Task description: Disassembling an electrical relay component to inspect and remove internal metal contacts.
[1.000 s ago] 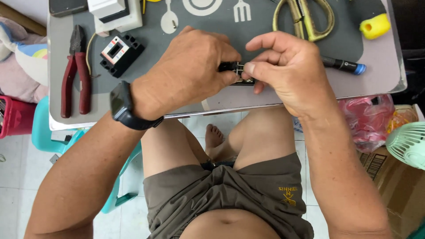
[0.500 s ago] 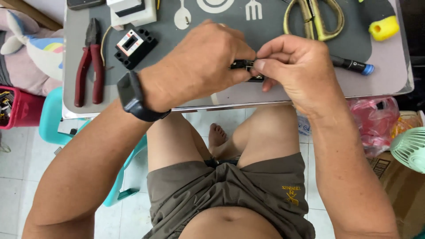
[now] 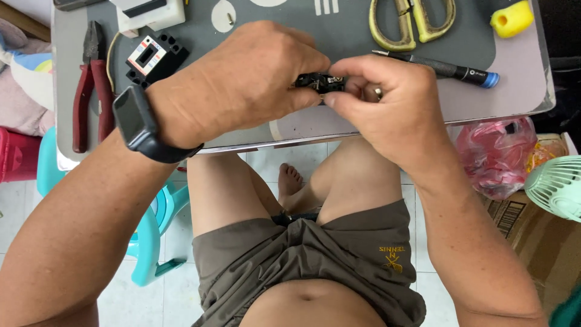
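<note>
Head camera, looking down: a seated person works a small black component [image 3: 319, 81] held just above centre of the frame, over the near edge of a grey table [image 3: 520, 85]. The left hand [image 3: 242, 85], a dark smartwatch [image 3: 136, 124] on its wrist, closes around the part's left end with thumb and fingers curled tight. The right hand [image 3: 381, 106] pinches the part's right end between thumb and forefinger, a ring showing on one finger. Both hands meet at the piece, which is raised off the tabletop and largely hidden by the fingers; what exactly is being fitted or loosened cannot be made out.

Judging by the layout, the work is in mid-course. No tool is in hand: the blue-tipped screwdriver [image 3: 448, 69] lies just beyond the right hand at upper right, the red-handled pliers [image 3: 91, 85] rest at upper left, and the scissors [image 3: 411, 24] sit at the top edge beside a yellow object [image 3: 511, 17]. A black-and-white boxy electrical part [image 3: 151, 59] sits apart on the table at upper left, near a white device [image 3: 148, 12], and looks unattended for now.

Below the table edge, the person's knees and olive shorts [image 3: 315, 260] fill the lower frame; a teal plastic stool [image 3: 151, 236] stands at left, a pink plastic bag [image 3: 496, 154] and a small green fan [image 3: 560, 188] at right.
</note>
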